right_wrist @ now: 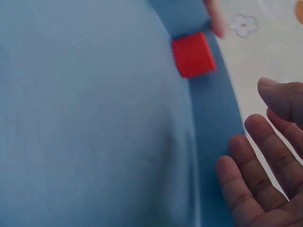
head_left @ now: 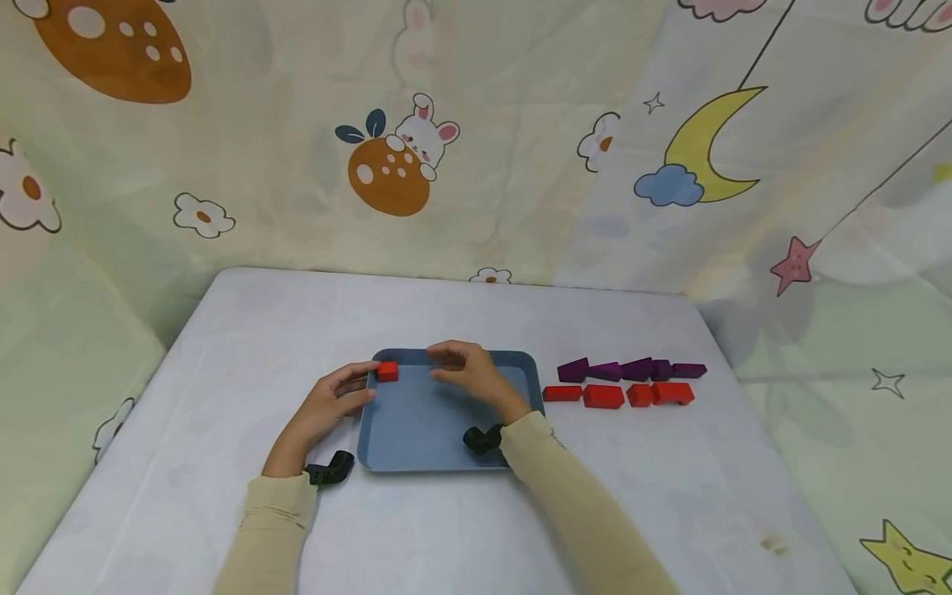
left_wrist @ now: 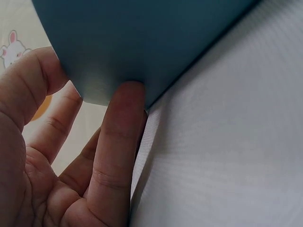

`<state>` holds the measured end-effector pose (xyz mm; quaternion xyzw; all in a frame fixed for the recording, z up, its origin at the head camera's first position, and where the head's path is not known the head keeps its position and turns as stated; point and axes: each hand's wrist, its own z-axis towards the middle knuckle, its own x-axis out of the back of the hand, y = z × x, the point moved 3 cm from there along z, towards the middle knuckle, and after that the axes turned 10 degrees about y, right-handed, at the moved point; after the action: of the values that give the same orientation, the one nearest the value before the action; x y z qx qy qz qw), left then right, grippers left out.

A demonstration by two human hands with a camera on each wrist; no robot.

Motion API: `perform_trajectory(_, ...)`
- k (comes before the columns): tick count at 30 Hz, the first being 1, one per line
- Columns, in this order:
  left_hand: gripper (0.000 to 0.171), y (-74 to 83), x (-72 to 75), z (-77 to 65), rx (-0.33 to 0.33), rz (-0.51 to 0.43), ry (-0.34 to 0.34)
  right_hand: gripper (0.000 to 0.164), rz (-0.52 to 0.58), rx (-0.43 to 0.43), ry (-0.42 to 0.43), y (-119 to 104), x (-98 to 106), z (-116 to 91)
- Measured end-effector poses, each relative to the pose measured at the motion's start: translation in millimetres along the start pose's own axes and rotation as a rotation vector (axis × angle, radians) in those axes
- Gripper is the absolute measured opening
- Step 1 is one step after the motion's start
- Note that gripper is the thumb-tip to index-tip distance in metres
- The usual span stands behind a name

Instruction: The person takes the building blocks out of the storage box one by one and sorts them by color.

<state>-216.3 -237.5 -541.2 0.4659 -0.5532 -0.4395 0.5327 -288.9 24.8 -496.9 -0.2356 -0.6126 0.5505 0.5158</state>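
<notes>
A blue-grey rectangular tray [head_left: 424, 434] lies on the table, with a small red block [head_left: 387, 371] in its far left corner. My left hand [head_left: 321, 411] is at the tray's left side. In the left wrist view its fingers [left_wrist: 116, 137] touch the outer wall and edge of the tray. Over the far part of the tray hovers my right hand [head_left: 479, 378], palm turned left, holding nothing. The right wrist view shows its fingers [right_wrist: 255, 175] loosely extended and apart from the red block.
Right of the tray lie two rows of blocks: purple ones [head_left: 604, 372] behind, red ones [head_left: 603, 397] in front. A black wrist device [head_left: 331, 468] sits at each wrist. White cloth covers the table [head_left: 416, 529]; a printed curtain [head_left: 513, 165] hangs behind it.
</notes>
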Motion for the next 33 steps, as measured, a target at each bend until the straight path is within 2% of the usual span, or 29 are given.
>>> perform_trajectory(3, 0.056, 0.9, -1.7, 1.0, -0.001, -0.005, 0.000, 0.041, -0.016, -0.017, -0.041, 0.1, -14.4, 5.6)
perform_trajectory(6, 0.055, 0.9, -4.2, 2.1, -0.005, -0.003, -0.005, 0.042, -0.059, -0.030, -0.048, 0.3, -28.4, 11.1)
perform_trajectory(11, 0.054, 1.8, -7.7, 2.6, -0.012, 0.007, -0.003, 0.043, -0.175, -0.054, 0.018, -3.6, -50.1, 16.7)
perform_trajectory(17, 0.055, 3.6, -8.5, 4.7, -0.007, -0.007, 0.015, 0.031, -0.328, 0.013, 0.108, -7.6, -64.6, 19.8)
perform_trajectory(22, 0.057, 3.6, -9.1, 5.3, 0.000, -0.004, 0.015, 0.023, -0.235, 0.012, 0.119, -8.7, -51.3, 15.3)
perform_trajectory(27, 0.059, 4.2, -7.2, 3.7, 0.019, 0.008, 0.016, 0.026, -0.071, -0.030, 0.098, -12.1, -23.5, 2.7)
perform_trajectory(33, 0.060, 4.0, -1.9, -1.0, 0.025, 0.022, 0.030, 0.028, 0.053, 0.004, 0.069, -20.2, 11.3, -18.1)
